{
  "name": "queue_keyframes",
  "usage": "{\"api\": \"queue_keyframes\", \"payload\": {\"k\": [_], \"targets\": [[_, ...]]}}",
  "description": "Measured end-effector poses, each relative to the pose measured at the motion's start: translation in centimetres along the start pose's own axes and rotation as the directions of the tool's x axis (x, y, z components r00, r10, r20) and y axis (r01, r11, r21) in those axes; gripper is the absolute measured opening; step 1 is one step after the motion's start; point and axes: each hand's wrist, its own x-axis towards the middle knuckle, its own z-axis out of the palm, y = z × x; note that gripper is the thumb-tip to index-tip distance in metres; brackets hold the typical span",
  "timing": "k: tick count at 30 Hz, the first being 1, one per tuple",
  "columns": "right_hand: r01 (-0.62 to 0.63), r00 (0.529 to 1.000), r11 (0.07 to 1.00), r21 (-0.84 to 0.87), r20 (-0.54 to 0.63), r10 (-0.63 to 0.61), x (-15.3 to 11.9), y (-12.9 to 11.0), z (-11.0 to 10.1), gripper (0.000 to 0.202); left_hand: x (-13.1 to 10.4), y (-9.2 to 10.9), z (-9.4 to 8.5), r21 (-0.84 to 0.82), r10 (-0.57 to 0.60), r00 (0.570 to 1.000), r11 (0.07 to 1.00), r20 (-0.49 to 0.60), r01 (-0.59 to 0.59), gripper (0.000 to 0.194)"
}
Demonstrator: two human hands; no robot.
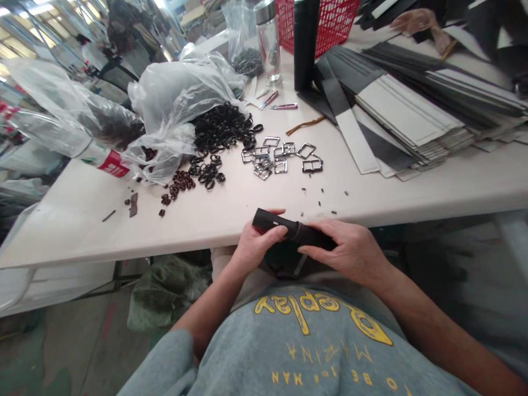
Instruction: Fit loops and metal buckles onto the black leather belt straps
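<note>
A black strap-like piece (270, 219) is held between both hands at the table's front edge, with a narrow band around its middle. My left hand (258, 242) grips its left end, the thumb lying on top near a small pale spot. Around its right part my right hand (350, 245) is closed, fingers above and thumb below. Beyond the hands lie metal buckles (280, 165) in a loose group, with several tiny dark pieces (322, 190) nearer the edge. Black loops (225, 129) are piled left of the buckles, and small brown loops (181, 181) sit in front of them.
Stacked black and white strips (408, 110) cover the table's right side. Behind stand a black cylinder (305, 47), a glass bottle (270, 49) and a red basket (338, 22). Plastic bags (173, 88) and a tipped bottle (103, 159) are at the left. Pink-handled snips (284, 106) lie mid-table.
</note>
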Motion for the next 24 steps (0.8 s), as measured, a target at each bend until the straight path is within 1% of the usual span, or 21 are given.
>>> {"api": "queue_keyframes", "payload": {"k": [2, 3, 4, 6, 8, 10, 12, 14, 16, 18, 21, 24], "targets": [[-0.009, 1.000, 1.000, 0.000, 0.004, 0.009, -0.1, 0.2, -0.2, 0.033, 0.3, 0.4, -0.5, -0.009, 0.016, 0.998, 1.000, -0.068, -0.016, 0.037], [-0.009, 1.000, 1.000, 0.006, -0.004, 0.009, -0.1, 0.2, -0.3, 0.036, 0.4, 0.6, -0.6, -0.010, 0.011, 0.997, 1.000, -0.078, -0.012, 0.037], [-0.006, 1.000, 1.000, 0.014, -0.019, 0.006, -0.1, 0.1, -0.2, 0.041, 0.5, 0.7, -0.6, -0.012, 0.001, 0.998, 1.000, -0.068, -0.002, 0.038], [0.011, 0.999, 1.000, 0.028, -0.052, -0.009, 0.3, -0.4, 0.2, 0.047, 0.5, 0.8, -0.2, -0.020, -0.027, 1.000, 0.999, -0.003, 0.027, 0.040], [0.033, 0.996, 0.999, 0.033, -0.081, -0.030, 0.9, -1.0, 0.7, 0.042, 0.5, 0.9, 0.6, -0.046, -0.032, 0.998, 0.998, 0.056, 0.034, 0.038], [0.047, 0.991, 0.999, 0.028, -0.123, -0.043, 1.4, -1.2, 1.2, 0.031, 0.7, 0.9, 1.3, -0.078, -0.018, 0.997, 0.997, 0.079, 0.024, 0.034], [0.060, 0.985, 0.998, 0.013, -0.162, -0.057, 1.7, -1.2, 1.6, 0.026, 1.0, 0.9, 1.6, -0.110, -0.016, 0.997, 0.994, 0.075, 0.024, 0.033], [0.072, 0.979, 0.997, -0.007, -0.190, -0.072, 1.9, -0.9, 1.8, 0.028, 1.4, 1.0, 1.6, -0.131, -0.026, 0.998, 0.991, 0.062, 0.034, 0.034], [0.078, 0.973, 0.997, -0.024, -0.215, -0.082, 1.9, -0.7, 1.8, 0.028, 1.7, 1.2, 1.6, -0.145, -0.030, 0.998, 0.989, 0.055, 0.038, 0.035], [0.081, 0.969, 0.996, -0.023, -0.234, -0.084, 1.9, -0.7, 1.7, 0.024, 1.8, 1.4, 1.6, -0.150, -0.028, 0.997, 0.988, 0.070, 0.038, 0.037], [0.075, 0.971, 0.997, 0.007, -0.228, -0.071, 1.8, -0.6, 1.2, 0.015, 2.0, 1.7, 1.5, -0.104, -0.022, 0.993, 0.994, 0.117, 0.035, 0.037], [0.028, 0.974, 0.999, 0.029, -0.225, -0.021, 1.8, -0.1, 0.6, 0.012, 3.2, 2.5, 0.3, 0.043, 0.029, 0.986, 0.998, 0.163, -0.036, 0.034]]}}
